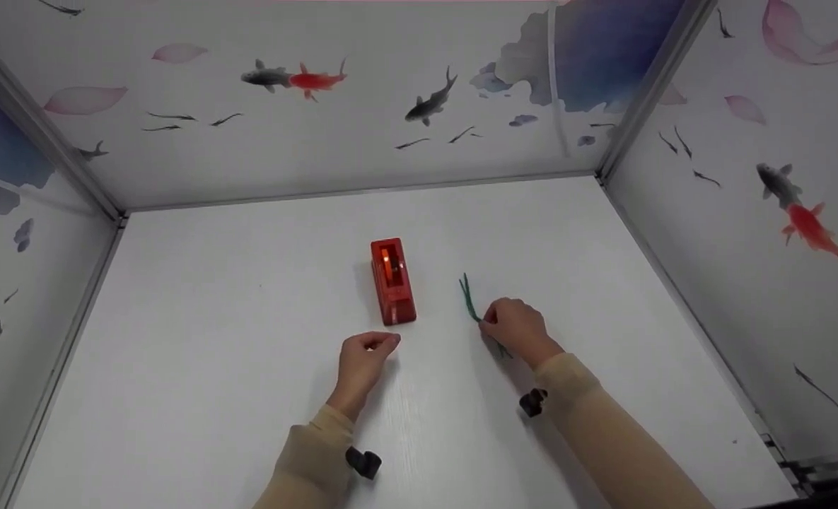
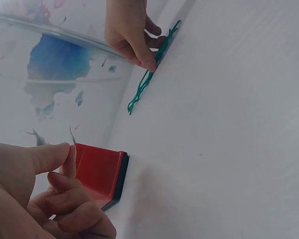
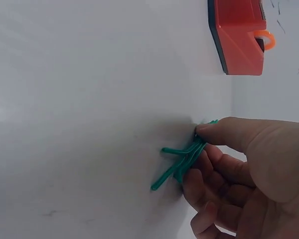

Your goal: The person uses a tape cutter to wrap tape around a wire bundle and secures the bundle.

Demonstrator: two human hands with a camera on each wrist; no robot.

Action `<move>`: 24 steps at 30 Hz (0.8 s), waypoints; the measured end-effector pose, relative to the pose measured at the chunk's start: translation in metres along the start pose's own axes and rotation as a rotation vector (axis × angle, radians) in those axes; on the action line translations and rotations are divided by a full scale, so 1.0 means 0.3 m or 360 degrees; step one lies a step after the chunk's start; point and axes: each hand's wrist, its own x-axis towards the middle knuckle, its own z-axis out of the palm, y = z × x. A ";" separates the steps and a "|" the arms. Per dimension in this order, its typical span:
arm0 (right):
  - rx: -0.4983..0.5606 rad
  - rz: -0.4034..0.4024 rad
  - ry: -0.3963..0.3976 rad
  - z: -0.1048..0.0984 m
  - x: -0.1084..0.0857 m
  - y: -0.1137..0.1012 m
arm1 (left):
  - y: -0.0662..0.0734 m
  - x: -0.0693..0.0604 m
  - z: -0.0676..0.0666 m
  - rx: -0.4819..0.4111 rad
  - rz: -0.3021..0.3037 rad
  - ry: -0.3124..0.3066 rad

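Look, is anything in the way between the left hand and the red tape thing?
Nothing visible is. In the head view, only white table shows between the left hand and the near end of the red tape dispenser. The right hand, pinching green strands, is off to the right.

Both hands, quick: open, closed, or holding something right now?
Left hand: closed in a pinch, nothing visible in it.
Right hand: closed, holding the green strands.
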 end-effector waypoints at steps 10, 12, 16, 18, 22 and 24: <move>-0.0064 -0.0095 -0.0073 -0.005 0.009 0.015 | -0.010 0.002 0.003 -0.0004 0.0035 0.0020; -0.0041 -0.0111 -0.0111 -0.004 0.009 0.019 | -0.014 0.004 0.002 0.0002 0.0045 0.0027; -0.0037 -0.0156 -0.0177 -0.010 0.010 0.027 | -0.013 0.003 0.000 0.0016 0.0032 0.0026; -0.0025 -0.0158 -0.0203 -0.017 0.011 0.030 | -0.010 0.001 -0.002 0.0019 0.0020 0.0023; 0.0048 -0.0131 -0.0221 -0.030 0.016 0.033 | -0.006 0.001 -0.003 0.0020 -0.0004 0.0014; 0.0088 -0.0128 -0.0208 -0.036 0.017 0.033 | -0.004 0.004 -0.005 0.0014 -0.0001 0.0018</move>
